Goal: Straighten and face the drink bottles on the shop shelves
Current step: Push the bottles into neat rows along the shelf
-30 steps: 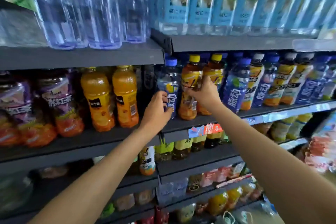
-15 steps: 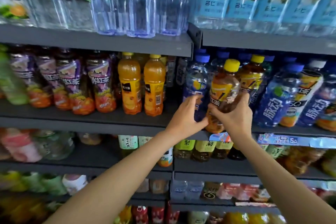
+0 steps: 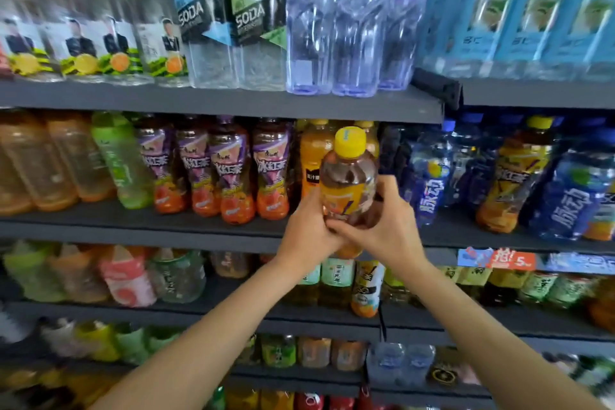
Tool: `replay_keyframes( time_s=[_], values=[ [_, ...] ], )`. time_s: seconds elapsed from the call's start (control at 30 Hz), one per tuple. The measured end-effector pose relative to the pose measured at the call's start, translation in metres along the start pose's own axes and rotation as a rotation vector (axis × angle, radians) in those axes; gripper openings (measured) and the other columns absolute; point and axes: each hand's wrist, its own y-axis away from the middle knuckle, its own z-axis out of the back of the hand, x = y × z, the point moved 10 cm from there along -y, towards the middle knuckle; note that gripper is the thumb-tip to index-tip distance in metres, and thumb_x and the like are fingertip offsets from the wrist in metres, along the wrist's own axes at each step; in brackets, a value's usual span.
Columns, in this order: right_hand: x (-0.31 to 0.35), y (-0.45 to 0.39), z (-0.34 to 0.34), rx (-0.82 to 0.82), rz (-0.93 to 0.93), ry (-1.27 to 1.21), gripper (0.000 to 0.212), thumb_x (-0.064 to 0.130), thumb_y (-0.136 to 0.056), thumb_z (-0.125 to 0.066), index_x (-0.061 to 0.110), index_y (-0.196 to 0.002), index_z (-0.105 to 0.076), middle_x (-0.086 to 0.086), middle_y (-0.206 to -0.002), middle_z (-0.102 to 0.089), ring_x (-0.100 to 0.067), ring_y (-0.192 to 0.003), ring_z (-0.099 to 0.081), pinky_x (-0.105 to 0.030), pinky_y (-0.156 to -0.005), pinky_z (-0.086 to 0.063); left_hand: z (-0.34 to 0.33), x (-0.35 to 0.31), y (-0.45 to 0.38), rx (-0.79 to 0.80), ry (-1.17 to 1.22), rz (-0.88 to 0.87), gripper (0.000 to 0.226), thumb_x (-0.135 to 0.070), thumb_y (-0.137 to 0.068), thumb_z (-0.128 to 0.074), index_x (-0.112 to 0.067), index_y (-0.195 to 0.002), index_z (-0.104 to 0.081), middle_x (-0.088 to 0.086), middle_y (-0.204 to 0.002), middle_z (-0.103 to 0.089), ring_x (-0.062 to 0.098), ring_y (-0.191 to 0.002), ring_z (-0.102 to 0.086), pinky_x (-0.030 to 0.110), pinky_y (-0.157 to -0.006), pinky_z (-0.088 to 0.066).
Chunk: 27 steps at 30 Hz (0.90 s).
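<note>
A yellow-capped brown tea bottle point(image 3: 347, 176) with a yellow label is held in the air in front of the middle shelf point(image 3: 139, 225). My left hand point(image 3: 307, 233) grips its lower left side and my right hand point(image 3: 382, 225) grips its lower right side and base. The bottle tilts slightly, cap towards me. Behind it stand orange juice bottles point(image 3: 311, 156). Purple-labelled tea bottles point(image 3: 229, 170) line the shelf to the left. Blue sports-drink bottles point(image 3: 429, 173) and another yellow-capped tea bottle point(image 3: 512, 176) stand on the shelf to the right.
The upper shelf point(image 3: 233, 103) carries soda bottles point(image 3: 229, 27), clear water bottles point(image 3: 352, 20) and blue-labelled bottles point(image 3: 532, 17). Lower shelves hold green, pink and orange drinks point(image 3: 126, 276). Price tags point(image 3: 499, 260) sit on the right shelf edge.
The tea bottle has come off the right shelf section and moved left, now in front of the orange juice bottles. My left hand let go of the blue bottle and joined the right on it.
</note>
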Motion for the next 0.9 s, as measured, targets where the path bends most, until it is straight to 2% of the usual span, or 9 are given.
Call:
replay_keyframes(
  time_s=[0.1,0.2,0.27,0.37,0.47,0.57,0.7,0.77,0.9],
  values=[
    [0.025,-0.01,-0.047,0.094,0.023,-0.066,0.06,0.053,-0.063,-0.074,0.026,-0.108,-0.044,0.02,-0.089,-0.06,0.007,-0.08,-0.06,-0.013,-0.068,-0.049,0.048,0.031,0.008,-0.016,0.033,0.071,0.047,-0.029,-0.068,-0.082,-0.031,-0.104,-0.052,-0.015,-0.096,-0.058,0.008,-0.097,-0.058,0.009,-0.072,-0.041],
    [0.04,-0.017,-0.091,0.2,-0.007,-0.12,0.058,0.055,-0.068,-0.064,0.022,-0.113,-0.052,0.017,-0.098,-0.06,-0.001,-0.087,-0.061,-0.021,-0.074,-0.053,0.087,0.067,0.016,-0.045,0.077,0.183,0.047,-0.032,-0.071,-0.079,-0.025,-0.111,-0.054,-0.013,-0.1,-0.061,0.01,-0.102,-0.059,0.015,-0.077,-0.044],
    [0.043,-0.016,-0.117,0.259,-0.05,-0.156,0.051,0.058,-0.069,-0.06,0.025,-0.108,-0.055,0.016,-0.098,-0.061,-0.003,-0.09,-0.061,-0.021,-0.075,-0.053,0.108,0.086,0.02,-0.06,0.06,0.238,0.053,-0.036,-0.07,-0.078,-0.02,-0.115,-0.055,-0.011,-0.1,-0.061,0.008,-0.099,-0.058,0.019,-0.078,-0.043],
    [0.04,-0.019,-0.14,0.257,-0.125,-0.232,0.032,0.055,-0.076,-0.056,0.029,-0.095,-0.058,0.009,-0.091,-0.065,-0.005,-0.073,-0.064,-0.014,-0.055,-0.047,0.133,0.106,0.024,-0.091,0.017,0.285,0.056,-0.036,-0.067,-0.081,-0.019,-0.114,-0.056,-0.017,-0.092,-0.058,0.003,-0.092,-0.055,0.015,-0.076,-0.039],
    [0.038,-0.026,-0.155,0.267,-0.16,-0.207,0.019,0.032,-0.089,-0.06,0.021,-0.104,-0.057,0.004,-0.094,-0.064,-0.01,-0.064,-0.063,-0.011,-0.046,-0.042,0.15,0.118,0.024,-0.135,-0.021,0.288,0.06,-0.034,-0.065,-0.083,-0.018,-0.115,-0.054,-0.012,-0.097,-0.062,0.009,-0.097,-0.058,0.018,-0.079,-0.04],
    [0.053,-0.028,-0.181,0.378,-0.059,-0.016,0.04,0.016,-0.087,-0.062,0.012,-0.125,-0.05,0.001,-0.114,-0.057,-0.011,-0.083,-0.06,-0.012,-0.061,-0.044,0.161,0.13,0.018,-0.166,-0.069,0.323,0.066,-0.037,-0.065,-0.082,-0.015,-0.12,-0.053,0.001,-0.111,-0.065,0.018,-0.105,-0.059,0.023,-0.081,-0.041],
    [0.047,-0.032,-0.197,0.388,-0.071,0.157,0.057,0.016,-0.08,-0.066,0.008,-0.131,-0.04,-0.01,-0.121,-0.05,-0.026,-0.104,-0.058,-0.032,-0.076,-0.05,0.16,0.135,0.008,-0.155,-0.129,0.349,0.065,-0.038,-0.065,-0.082,-0.014,-0.119,-0.053,0.003,-0.111,-0.065,0.022,-0.105,-0.06,0.025,-0.081,-0.043],
    [0.039,-0.037,-0.198,0.371,-0.132,0.167,0.057,0.02,-0.079,-0.068,0.005,-0.128,-0.041,-0.012,-0.118,-0.051,-0.03,-0.1,-0.059,-0.038,-0.073,-0.053,0.162,0.137,0.006,-0.152,-0.14,0.354,0.065,-0.037,-0.065,-0.083,-0.016,-0.119,-0.053,0.003,-0.11,-0.065,0.021,-0.104,-0.06,0.027,-0.081,-0.045],
    [0.042,-0.05,-0.195,0.282,-0.157,0.225,0.042,0.027,-0.082,-0.068,0.003,-0.112,-0.052,-0.01,-0.103,-0.063,-0.03,-0.087,-0.065,-0.035,-0.068,-0.052,0.181,0.144,0.006,-0.197,-0.181,0.367,0.06,-0.031,-0.065,-0.083,-0.013,-0.115,-0.055,0.003,-0.107,-0.066,0.023,-0.102,-0.06,0.026,-0.078,-0.041]
  ],
)
